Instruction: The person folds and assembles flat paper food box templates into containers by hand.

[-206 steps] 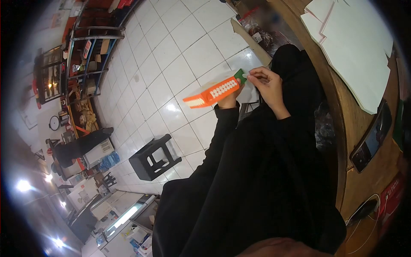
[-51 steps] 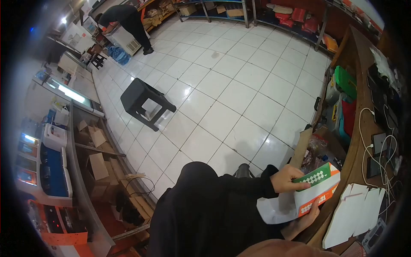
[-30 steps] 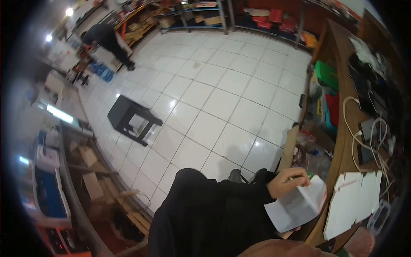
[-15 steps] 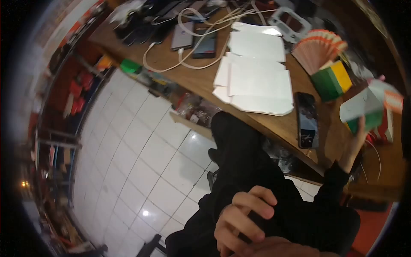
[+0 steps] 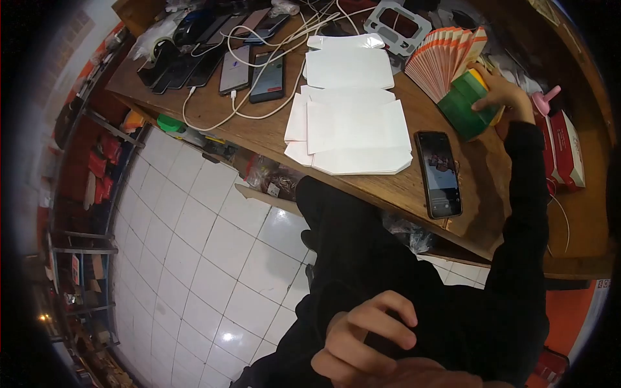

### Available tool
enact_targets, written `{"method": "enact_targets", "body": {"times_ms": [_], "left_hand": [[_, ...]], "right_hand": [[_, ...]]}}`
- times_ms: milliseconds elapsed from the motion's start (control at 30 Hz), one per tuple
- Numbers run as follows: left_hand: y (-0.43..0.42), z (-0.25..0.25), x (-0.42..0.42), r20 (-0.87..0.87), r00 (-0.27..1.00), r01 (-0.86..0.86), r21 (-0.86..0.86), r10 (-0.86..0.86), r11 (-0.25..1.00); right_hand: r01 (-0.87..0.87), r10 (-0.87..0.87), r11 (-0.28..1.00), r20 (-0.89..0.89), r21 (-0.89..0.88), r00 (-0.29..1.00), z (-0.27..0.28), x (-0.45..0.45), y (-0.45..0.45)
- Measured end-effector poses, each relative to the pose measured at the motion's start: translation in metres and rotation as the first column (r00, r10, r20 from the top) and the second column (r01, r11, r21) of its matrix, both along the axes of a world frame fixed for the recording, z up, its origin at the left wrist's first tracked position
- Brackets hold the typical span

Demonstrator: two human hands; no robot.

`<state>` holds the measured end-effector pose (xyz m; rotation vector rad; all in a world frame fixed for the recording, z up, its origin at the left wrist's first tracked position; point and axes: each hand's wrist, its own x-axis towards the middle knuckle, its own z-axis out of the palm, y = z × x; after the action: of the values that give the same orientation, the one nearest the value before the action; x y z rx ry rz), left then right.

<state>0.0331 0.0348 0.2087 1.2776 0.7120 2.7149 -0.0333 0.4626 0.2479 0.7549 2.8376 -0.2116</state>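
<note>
Resting across a glossy green cardboard stack with a yellow edge [image 5: 464, 111], the right hand [image 5: 508, 97] spreads its fingers over it; whether they pinch is unclear. Gripping both sides evenly should keep it square. An orange-and-white fan of cards [image 5: 446, 59], seemingly touching it, could drag along. Nearby on the brown wooden counter [image 5: 480, 216] lies a black phone [image 5: 441, 174]. The left hand [image 5: 369, 333] curls loosely, visibly holding nothing.

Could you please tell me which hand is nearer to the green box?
Right. The right hand is touching the green box; the left hand is well away from it, low in the view.
</note>
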Motion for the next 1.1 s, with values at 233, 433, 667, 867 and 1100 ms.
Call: {"method": "enact_targets", "body": {"times_ms": [233,433,667,867,1100], "left_hand": [[0.015,-0.009,-0.002,0.038,0.992,0.112,0.14,-0.118,0.984],[0.007,-0.014,-0.002,-0.062,0.992,0.119,0.129,-0.112,0.985],[-0.008,-0.018,-0.006,-0.086,0.996,0.015,0.132,-0.004,0.991],[-0.012,-0.049,-0.024,-0.21,0.974,0.107,0.107,-0.083,0.988],[-0.019,-0.055,-0.036,-0.219,0.976,0.001,-0.005,-0.002,1.0]], "right_hand": [[0.054,0.084,0.921,-0.333,0.385,0.939,-0.063,0.012,-0.009],[-0.211,0.46,0.878,-0.633,0.429,0.623,-0.067,0.025,-0.108],[-0.763,0.711,0.645,-0.405,0.052,0.574,-0.088,-0.019,-0.194],[-0.769,0.763,0.605,-0.129,-0.205,0.634,-0.071,-0.048,-0.176],[-0.719,0.683,0.694,-0.354,0.042,0.638,-0.072,-0.046,-0.18]]}}
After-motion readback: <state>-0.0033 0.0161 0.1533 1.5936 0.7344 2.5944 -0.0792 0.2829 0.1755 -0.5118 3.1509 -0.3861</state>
